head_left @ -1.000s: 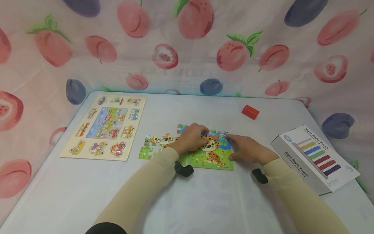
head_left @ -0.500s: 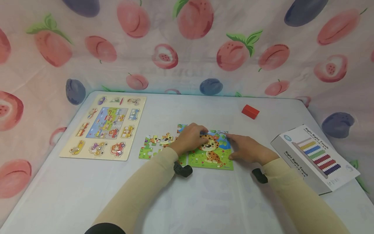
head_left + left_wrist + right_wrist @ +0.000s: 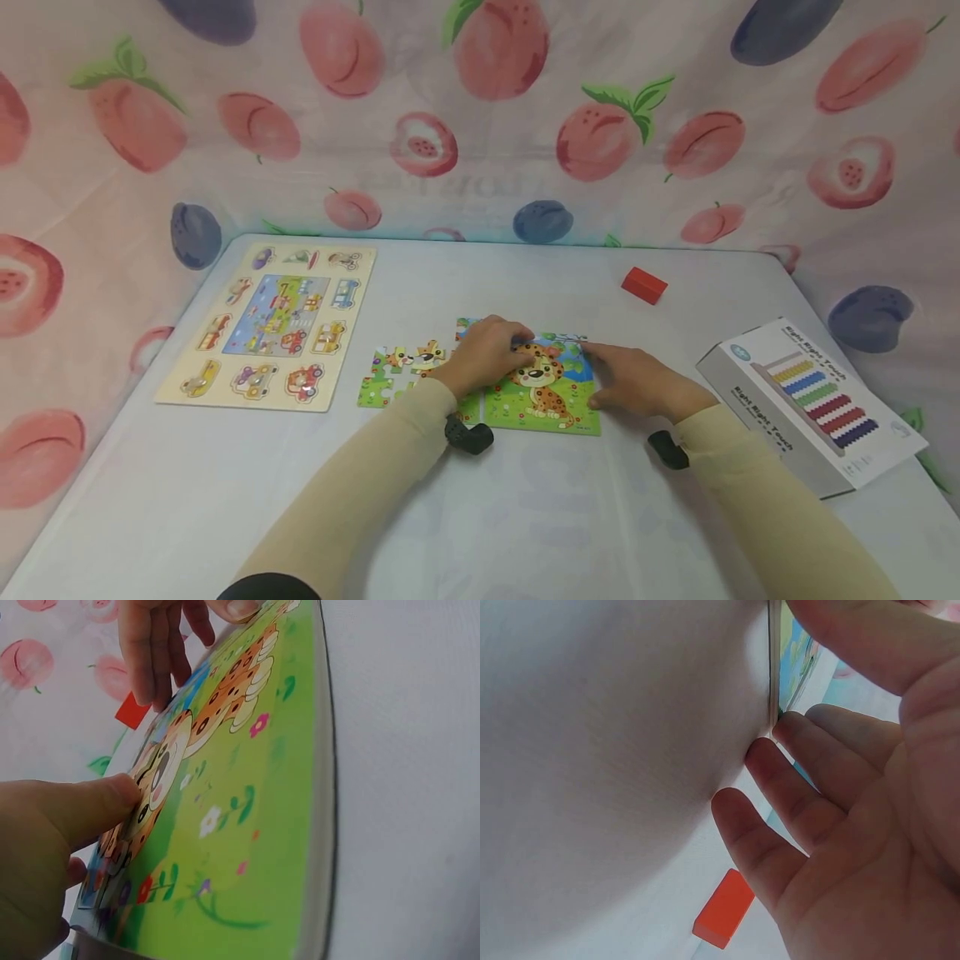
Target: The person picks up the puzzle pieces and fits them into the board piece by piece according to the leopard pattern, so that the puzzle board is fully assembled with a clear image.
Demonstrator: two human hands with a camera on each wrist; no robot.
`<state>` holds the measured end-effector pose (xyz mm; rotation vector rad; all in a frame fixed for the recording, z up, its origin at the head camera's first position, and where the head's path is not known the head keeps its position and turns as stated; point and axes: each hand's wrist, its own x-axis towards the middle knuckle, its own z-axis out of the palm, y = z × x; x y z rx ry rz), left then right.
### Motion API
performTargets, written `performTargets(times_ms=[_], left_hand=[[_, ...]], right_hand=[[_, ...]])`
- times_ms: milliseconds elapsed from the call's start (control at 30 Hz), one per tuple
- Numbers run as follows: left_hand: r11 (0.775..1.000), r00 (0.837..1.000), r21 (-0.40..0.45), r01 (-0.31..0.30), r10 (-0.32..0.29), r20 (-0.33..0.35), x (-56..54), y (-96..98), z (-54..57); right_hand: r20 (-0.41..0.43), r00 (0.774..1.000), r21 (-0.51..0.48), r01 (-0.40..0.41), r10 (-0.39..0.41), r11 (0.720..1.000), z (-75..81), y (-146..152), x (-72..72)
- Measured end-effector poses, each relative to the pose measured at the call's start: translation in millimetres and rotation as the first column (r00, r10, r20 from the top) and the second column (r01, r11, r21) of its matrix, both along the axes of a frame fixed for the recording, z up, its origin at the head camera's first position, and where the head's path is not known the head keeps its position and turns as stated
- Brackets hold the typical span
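A leopard jigsaw puzzle (image 3: 510,412) in a shallow board lies mid-table, with blue sky along its far side and green grass near. My left hand (image 3: 483,357) grips the puzzle near its far left part: the thumb rests on the leopard's face and the other fingers curl toward the far edge, partly hidden. At the right side, my right hand (image 3: 641,383) holds its fingers nearly straight, with fingertips (image 3: 763,754) right at the board's edge and the thumb close by. Several jigsaw pieces (image 3: 377,392) lie joined or scattered left of the board, partly behind the left hand.
A wooden peg puzzle (image 3: 243,333) with vehicle pieces lies at the left. Toward the back right is a red block (image 3: 644,286). A white toy box (image 3: 795,417) stands at the right, beside the right forearm. A fruit-print curtain (image 3: 480,150) closes off the back.
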<state>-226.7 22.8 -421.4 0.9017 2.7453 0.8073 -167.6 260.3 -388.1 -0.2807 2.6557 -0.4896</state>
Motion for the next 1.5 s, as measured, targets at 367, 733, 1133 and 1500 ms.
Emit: performTargets(times_ms=[367,733,1133,1500], left_hand=[[1.0,0.999,-0.026,-0.002,0.001,-0.039,0.4,3.1,-1.0],[1.0,1.0,-0.016,-0.011,0.01,-0.021,0.8,0.8,0.3],[0.999,0.999,0.018,-0.027,0.028,-0.034,1.3,1.1,-2.5],[0.999,0.998,0.024,-0.037,0.036,0.041,2.8,-0.9,5.6]], right_hand=[[0.001,1.0,-0.01,-0.001,0.001,1.0,-0.6,0.1,0.0],[0.014,1.0,-0.01,0.007,-0.007,1.0,0.2,-1.0,-1.1],[0.008,1.0,-0.004,0.005,-0.005,1.0,1.5,-0.9,-0.9],[0.015,0.999,-0.008,0.029,-0.029,1.0,0.4,-1.9,0.4]])
